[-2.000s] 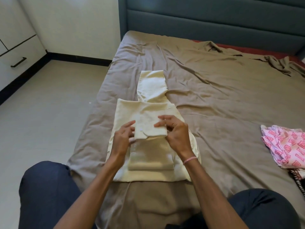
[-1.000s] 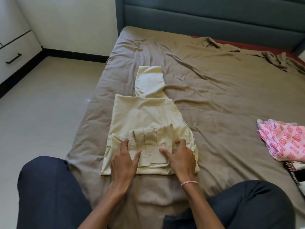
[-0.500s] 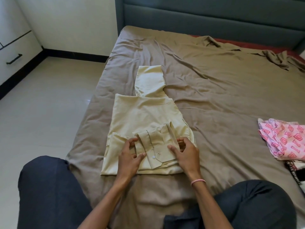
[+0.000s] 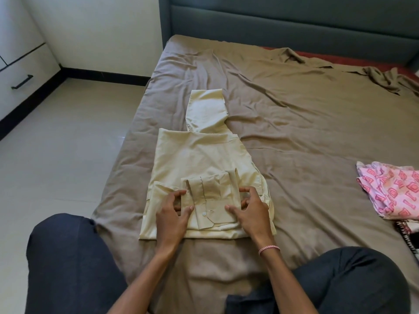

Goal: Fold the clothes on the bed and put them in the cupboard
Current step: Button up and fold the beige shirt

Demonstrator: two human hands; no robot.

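Note:
A pale yellow shirt (image 4: 199, 155) lies partly folded on the brown bedsheet (image 4: 294, 123), near the bed's left edge. Its buttoned cuffs (image 4: 210, 200) are laid on top of the body at the near end. My left hand (image 4: 173, 211) pinches the left side of the cuffs. My right hand (image 4: 252, 207) grips their right side, thumb on top. One folded panel of the shirt sticks out toward the headboard. A pink patterned garment (image 4: 392, 191) lies crumpled at the right edge of the bed.
A white cupboard with a black drawer handle (image 4: 21, 82) stands at the far left across the tiled floor (image 4: 56, 155). The grey-blue headboard (image 4: 294, 19) closes the far end. My knees in dark trousers frame the near edge.
The sleeve cuffs, held up above the shirt two seconds ago, now lie flat on its near end. Both hands have shifted from pressing them flat to gripping their two sides.

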